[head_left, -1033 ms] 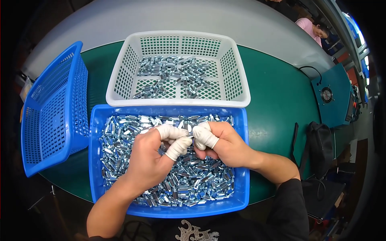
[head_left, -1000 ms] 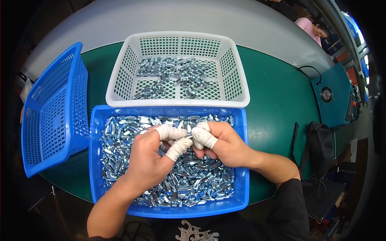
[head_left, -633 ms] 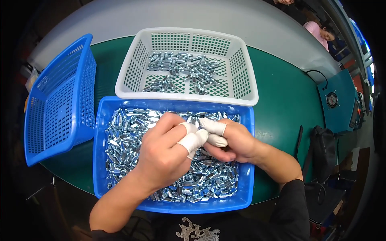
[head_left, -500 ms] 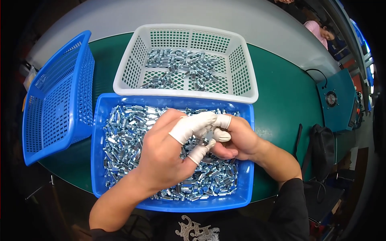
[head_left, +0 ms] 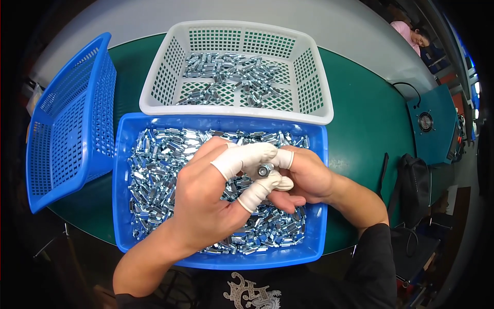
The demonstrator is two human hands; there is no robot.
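The tray (head_left: 123, 170) was blue, the metal parts (head_left: 159, 154) silvery, the lattice basket (head_left: 314, 77) white — the counter (head_left: 370, 113) green, the finger cots (head_left: 242, 157) white.

We were in a workshop: baskets (head_left: 234, 69) of metal parts (head_left: 164, 154) sat on a green tabletop (head_left: 360, 103).

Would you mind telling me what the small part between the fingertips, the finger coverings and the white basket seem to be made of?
Small hex part: probably plated steel, bright and mirror-like. Finger cots: likely thin latex or rubber, matt white and wrinkled. White basket: moulded plastic, smooth with square perforations.
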